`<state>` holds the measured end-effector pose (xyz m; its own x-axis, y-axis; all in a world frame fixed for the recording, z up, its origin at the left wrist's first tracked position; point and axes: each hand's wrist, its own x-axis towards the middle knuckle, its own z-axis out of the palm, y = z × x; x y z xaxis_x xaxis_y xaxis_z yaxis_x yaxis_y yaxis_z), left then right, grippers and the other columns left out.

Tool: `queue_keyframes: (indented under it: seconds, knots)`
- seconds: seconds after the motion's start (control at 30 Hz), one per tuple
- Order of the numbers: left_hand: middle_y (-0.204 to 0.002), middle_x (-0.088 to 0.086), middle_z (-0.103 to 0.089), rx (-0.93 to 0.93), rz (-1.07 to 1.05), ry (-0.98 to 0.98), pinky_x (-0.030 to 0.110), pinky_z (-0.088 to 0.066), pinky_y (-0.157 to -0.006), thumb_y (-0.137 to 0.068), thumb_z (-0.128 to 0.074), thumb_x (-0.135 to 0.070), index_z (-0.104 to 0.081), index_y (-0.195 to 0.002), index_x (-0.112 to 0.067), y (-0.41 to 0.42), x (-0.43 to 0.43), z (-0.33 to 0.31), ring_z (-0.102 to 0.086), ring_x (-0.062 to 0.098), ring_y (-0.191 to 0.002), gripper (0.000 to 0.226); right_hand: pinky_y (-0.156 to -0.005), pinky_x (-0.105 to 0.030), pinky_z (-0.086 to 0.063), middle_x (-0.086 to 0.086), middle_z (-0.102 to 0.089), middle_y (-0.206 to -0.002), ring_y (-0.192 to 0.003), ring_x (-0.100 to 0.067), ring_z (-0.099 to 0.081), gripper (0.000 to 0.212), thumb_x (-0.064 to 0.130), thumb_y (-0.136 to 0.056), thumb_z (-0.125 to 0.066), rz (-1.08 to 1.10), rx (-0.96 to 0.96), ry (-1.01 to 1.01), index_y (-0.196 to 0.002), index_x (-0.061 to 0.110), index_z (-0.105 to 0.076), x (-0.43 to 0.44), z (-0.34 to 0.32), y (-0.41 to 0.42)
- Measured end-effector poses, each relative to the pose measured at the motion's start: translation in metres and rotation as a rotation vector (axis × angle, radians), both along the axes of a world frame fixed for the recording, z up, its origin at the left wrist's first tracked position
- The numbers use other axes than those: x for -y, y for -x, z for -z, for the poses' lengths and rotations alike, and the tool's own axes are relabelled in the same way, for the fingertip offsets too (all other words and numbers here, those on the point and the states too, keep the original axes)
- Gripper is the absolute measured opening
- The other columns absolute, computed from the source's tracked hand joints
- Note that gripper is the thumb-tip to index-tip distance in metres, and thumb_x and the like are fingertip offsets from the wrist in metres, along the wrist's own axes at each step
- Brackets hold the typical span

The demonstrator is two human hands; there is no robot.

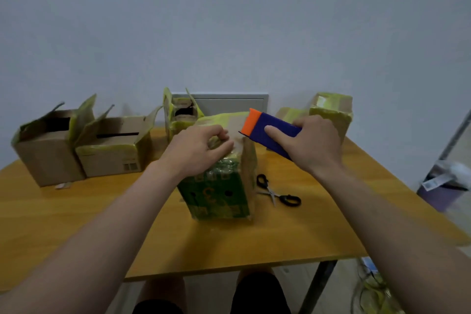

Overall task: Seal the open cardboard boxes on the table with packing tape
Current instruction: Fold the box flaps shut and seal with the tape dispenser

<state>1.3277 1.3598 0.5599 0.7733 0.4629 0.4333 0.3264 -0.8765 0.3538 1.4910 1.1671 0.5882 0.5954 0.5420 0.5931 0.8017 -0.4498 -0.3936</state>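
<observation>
Left hand: on my feed the left hand sits on top of the green box. Its fingers are curled in and pinch the shiny top edge. Can't tell if it's a flap or loose tape they've got.

Right hand: the right hand is wrapped round the tape dispenser, thumb flat along its side.

Tape dispenser: blue body, orange end. It's up at the box's top right edge with the orange end pointing at the left hand. Touching the box or just off it, I honestly can't say.

Green box: the one I'm working on. It stands upright mid-table right in front of me, top flaps down, with a printed "3" on the near face.

Other boxes: the far-left open box and the open box beside it both have their flaps up, and they touch or nearly touch. A third open box is behind the green one. A taped-up box is at the back right, behind my right hand.

Scissors: black-handled scissors lie flat just right of the green box, blades slightly apart.

Table: orange-brown wood table against a pale wall.

Off the table: purple bin on the floor to the right, grey panel low on the wall behind.
</observation>
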Motion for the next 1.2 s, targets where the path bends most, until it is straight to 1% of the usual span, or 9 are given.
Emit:
queue_keyframes:
  seconds: [0.2,0.3,0.5,0.67,0.77,0.87,0.97,1.07,1.2]
  knots:
    - [-0.156,0.008,-0.036,-0.22,-0.264,0.168,0.067,-0.037,-0.111,-0.043,-0.031,-0.113,-0.047,-0.132,-0.04,-0.003,0.02,-0.002,-0.029,0.039,-0.147,0.117,-0.048,-0.02,-0.028,0.009,-0.055,-0.056,-0.053,-0.009,-0.054,0.051,0.061,-0.087,-0.067,-0.072,-0.174,-0.17,-0.068,0.013,-0.067,-0.029,0.0,0.011]
    - [-0.154,0.013,-0.038,-0.297,-0.331,0.202,0.059,-0.048,-0.104,-0.041,-0.037,-0.113,-0.025,-0.153,-0.031,-0.006,0.019,-0.007,-0.044,0.043,-0.137,0.139,-0.05,-0.017,-0.03,0.011,-0.056,-0.059,-0.055,-0.003,-0.054,0.047,0.06,-0.087,-0.067,-0.107,-0.187,-0.171,-0.074,0.014,-0.068,-0.035,-0.001,0.012]
    - [-0.156,0.006,-0.032,-0.497,-0.185,0.139,0.055,-0.043,-0.108,-0.056,-0.064,-0.092,-0.024,-0.155,-0.032,0.029,-0.011,-0.027,-0.036,0.037,-0.14,0.123,-0.049,-0.018,-0.033,0.01,-0.059,-0.057,-0.053,-0.006,-0.057,0.045,0.057,-0.087,-0.071,-0.159,-0.238,-0.263,-0.067,0.017,-0.065,-0.046,-0.005,0.023]
    - [-0.155,-0.011,-0.028,-0.589,0.006,0.187,0.057,-0.032,-0.118,-0.051,-0.07,-0.075,-0.027,-0.153,-0.043,0.066,-0.036,-0.042,-0.033,0.026,-0.144,0.116,-0.053,-0.036,-0.05,0.001,-0.067,-0.058,-0.053,-0.016,-0.065,0.052,0.062,-0.085,-0.07,-0.24,-0.322,-0.349,-0.063,0.015,-0.068,-0.074,-0.011,0.046]
    - [-0.16,-0.023,-0.02,-0.616,0.077,0.276,0.056,-0.028,-0.121,-0.057,-0.078,-0.056,-0.027,-0.153,-0.052,0.078,-0.046,-0.046,-0.023,0.021,-0.151,0.109,-0.057,-0.035,-0.053,0.005,-0.07,-0.063,-0.059,-0.013,-0.068,0.048,0.061,-0.087,-0.069,-0.298,-0.43,-0.403,-0.069,0.016,-0.07,-0.093,-0.021,0.063]
    - [-0.166,-0.023,-0.012,-0.65,0.112,0.313,0.058,-0.013,-0.126,-0.073,-0.082,-0.04,-0.024,-0.155,-0.054,0.083,-0.046,-0.049,-0.013,0.015,-0.154,0.102,-0.051,-0.027,-0.044,0.009,-0.065,-0.054,-0.05,-0.005,-0.06,0.047,0.056,-0.09,-0.067,-0.358,-0.544,-0.513,-0.067,0.015,-0.069,-0.11,-0.025,0.075]
    - [-0.166,-0.019,-0.019,-0.561,0.092,0.327,0.056,-0.014,-0.126,-0.077,-0.071,-0.06,-0.024,-0.159,-0.046,0.081,-0.043,-0.044,-0.019,0.017,-0.153,0.095,-0.052,-0.028,-0.041,0.003,-0.064,-0.056,-0.05,-0.01,-0.056,0.052,0.058,-0.093,-0.063,-0.395,-0.63,-0.593,-0.069,0.012,-0.067,-0.124,-0.018,0.08]
    - [-0.159,-0.009,-0.03,-0.441,-0.044,0.271,0.05,-0.028,-0.122,-0.086,-0.053,-0.08,-0.024,-0.162,-0.033,0.068,-0.04,-0.031,-0.03,0.02,-0.146,0.094,-0.049,-0.015,-0.041,0.01,-0.065,-0.06,-0.052,-0.001,-0.058,0.049,0.06,-0.093,-0.057,-0.4,-0.712,-0.632,-0.079,0.014,-0.068,-0.133,-0.005,0.084]
    - [-0.163,0.008,-0.026,-0.514,-0.265,0.162,0.054,-0.019,-0.121,-0.099,-0.025,-0.075,-0.024,-0.162,-0.031,0.042,-0.041,-0.022,-0.021,0.032,-0.151,0.077,-0.052,-0.015,-0.045,0.01,-0.071,-0.07,-0.059,0.002,-0.063,0.044,0.059,-0.094,-0.057,-0.403,-0.799,-0.693,-0.087,0.018,-0.07,-0.143,-0.005,0.082]
